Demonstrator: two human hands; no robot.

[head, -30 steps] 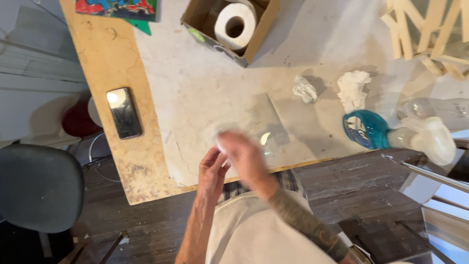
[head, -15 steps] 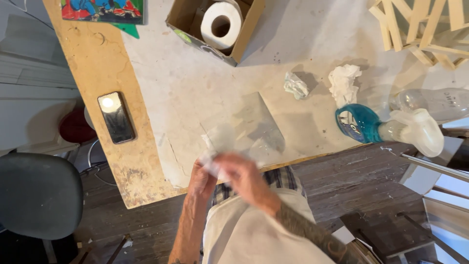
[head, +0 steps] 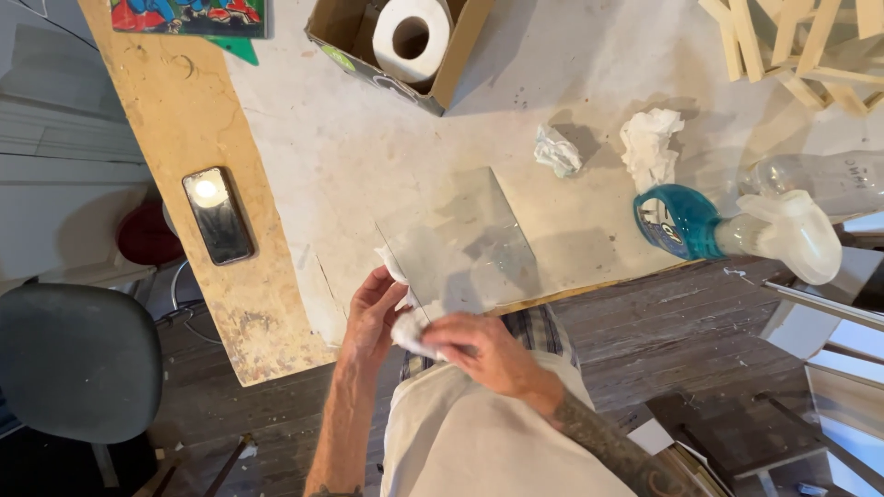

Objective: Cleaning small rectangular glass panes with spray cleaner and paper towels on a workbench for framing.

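We held the glass pane [head: 460, 244] at its near left corner, over the front edge of the worktable [head: 368, 138]. The left hand [head: 373, 308] was closed on that corner from the left, thumb on top, with a scrap of white tissue [head: 390, 264] showing just above the fingers. The right hand [head: 479, 350] was pressed down on a folded white paper wad [head: 410, 333], fingers together and closed over it, against the pane's near edge.

Compared with half a second before, the wad had moved from the pane's face to the corner, and the right hand had shifted from above the left hand to just right of it. The pane itself showed more plainly: a full second before, it lay mostly behind the blurred hands; at this moment both long edges were readable, running up and to the right across the table. We judged that the wiping had reached the near corner and edge, with the broad face already covered; streaks on the glass could not be confirmed.

The surroundings had stayed as they were. Two crumpled paper balls [head: 649, 143] lay well beyond the pane. The blue spray bottle [head: 686, 221] lay on its side to the right, near the table edge. The paper roll [head: 410, 37] stood in its cardboard box [head: 460, 64] at the far side. The phone [head: 216, 213] rested on the bare wooden strip at the left.
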